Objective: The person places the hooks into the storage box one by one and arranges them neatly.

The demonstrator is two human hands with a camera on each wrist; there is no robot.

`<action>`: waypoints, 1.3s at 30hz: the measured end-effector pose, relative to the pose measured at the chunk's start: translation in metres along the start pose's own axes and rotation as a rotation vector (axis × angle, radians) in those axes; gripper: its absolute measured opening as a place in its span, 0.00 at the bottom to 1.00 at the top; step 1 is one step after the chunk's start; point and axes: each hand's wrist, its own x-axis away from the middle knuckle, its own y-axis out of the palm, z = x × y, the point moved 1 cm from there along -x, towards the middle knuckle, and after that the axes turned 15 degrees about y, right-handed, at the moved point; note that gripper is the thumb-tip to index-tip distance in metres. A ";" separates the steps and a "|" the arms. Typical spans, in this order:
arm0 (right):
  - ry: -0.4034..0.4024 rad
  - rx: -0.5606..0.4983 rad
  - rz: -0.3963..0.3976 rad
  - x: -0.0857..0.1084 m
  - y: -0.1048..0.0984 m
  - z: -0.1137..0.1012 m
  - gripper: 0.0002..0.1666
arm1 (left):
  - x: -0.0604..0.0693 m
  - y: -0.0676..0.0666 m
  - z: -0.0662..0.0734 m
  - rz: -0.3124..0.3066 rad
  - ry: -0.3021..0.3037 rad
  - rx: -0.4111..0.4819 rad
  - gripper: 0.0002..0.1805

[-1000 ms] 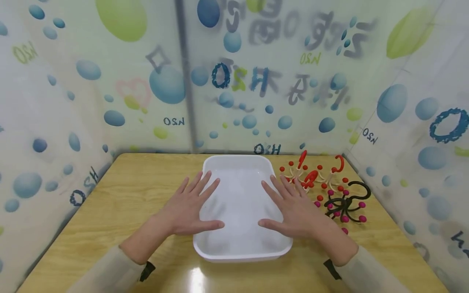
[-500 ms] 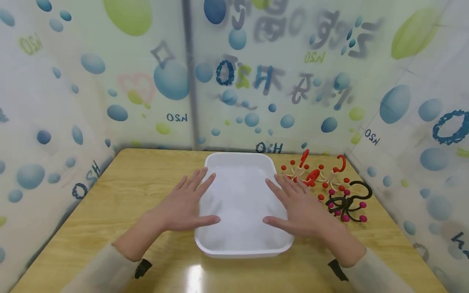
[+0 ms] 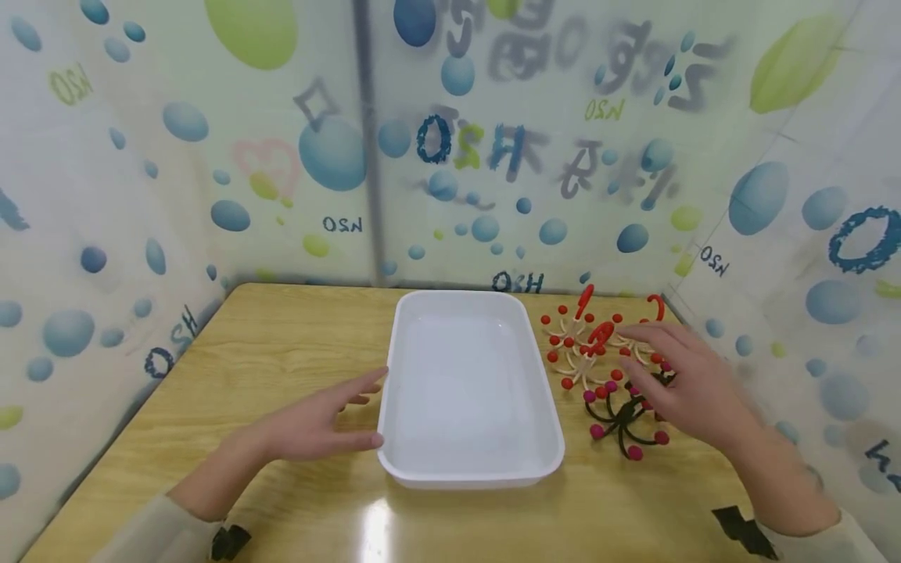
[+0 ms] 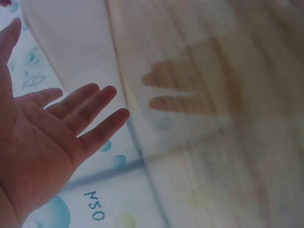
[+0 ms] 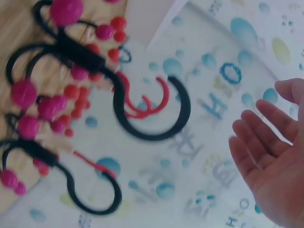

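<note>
A white rectangular tray [image 3: 468, 391] lies on the wooden table. My left hand [image 3: 317, 421] is at its left rim, fingers extended; whether it touches the rim is unclear. In the left wrist view the same hand [image 4: 52, 128] has spread fingers and holds nothing. Over the hooked items at the right hovers my right hand [image 3: 693, 383], fingers relaxed. A black item [image 3: 625, 416] with magenta balls is partly under it; red-hooked items [image 3: 583, 367] with red balls stand to its left. The right wrist view shows a black hook [image 5: 152, 135] apart from my empty right hand [image 5: 275, 156].
The wooden table [image 3: 296, 336] meets a patterned curtain wall [image 3: 464, 203] behind, with similar walls at left and right. The red and black items cluster between the tray and the right wall.
My right hand has moved right, from the tray's right side to over the hooked items. My left hand has turned more side-on and lowered beside the left rim.
</note>
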 end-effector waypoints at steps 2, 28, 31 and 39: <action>0.040 0.006 -0.030 0.001 -0.007 0.012 0.25 | 0.002 0.002 -0.003 -0.003 0.002 0.017 0.53; 0.432 -0.106 -0.427 0.020 0.002 0.076 0.14 | 0.001 0.007 -0.004 -0.057 -0.042 0.072 0.53; 0.432 -0.117 -0.406 0.021 0.005 0.075 0.12 | 0.001 0.007 -0.005 -0.064 -0.043 0.089 0.53; 0.417 -0.143 -0.338 0.024 0.002 0.071 0.11 | 0.001 0.008 -0.007 -0.069 -0.030 0.116 0.52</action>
